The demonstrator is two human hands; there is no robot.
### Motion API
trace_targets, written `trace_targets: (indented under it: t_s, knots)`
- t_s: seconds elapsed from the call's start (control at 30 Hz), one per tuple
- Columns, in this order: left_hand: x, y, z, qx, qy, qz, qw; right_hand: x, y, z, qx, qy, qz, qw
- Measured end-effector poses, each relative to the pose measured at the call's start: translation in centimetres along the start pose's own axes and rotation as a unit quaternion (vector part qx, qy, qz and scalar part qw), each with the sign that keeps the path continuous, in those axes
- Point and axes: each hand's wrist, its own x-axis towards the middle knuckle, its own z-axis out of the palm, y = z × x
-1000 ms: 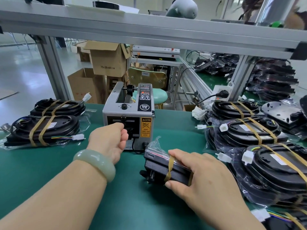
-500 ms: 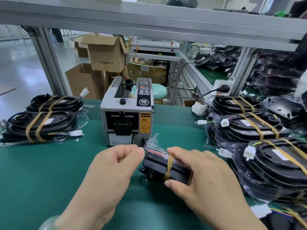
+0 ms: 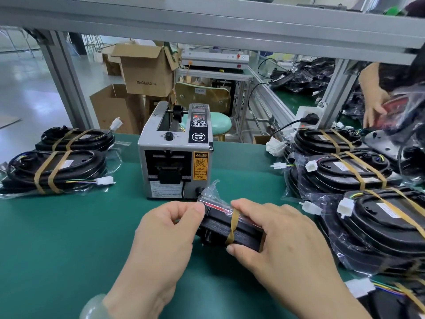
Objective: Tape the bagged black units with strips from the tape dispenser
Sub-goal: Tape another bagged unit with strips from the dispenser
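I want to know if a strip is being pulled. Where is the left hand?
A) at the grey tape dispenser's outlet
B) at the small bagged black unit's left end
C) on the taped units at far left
B: the left hand pinches the end of the small bagged black unit, apart from the grey tape dispenser.

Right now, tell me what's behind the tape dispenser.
Behind the tape dispenser, a mint-green stool seat and a gold chair back show. The dispenser hides the seat's left side and whatever lies below it.
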Motion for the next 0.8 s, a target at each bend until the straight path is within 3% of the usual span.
trace_targets:
  t_s: [0.8]
  knots:
    - [-0.2,-0.2,1.7,0.074,0.119,0.101,0.985,-0.1,-0.3,0.2,-0.023,0.022,0.007,0.999]
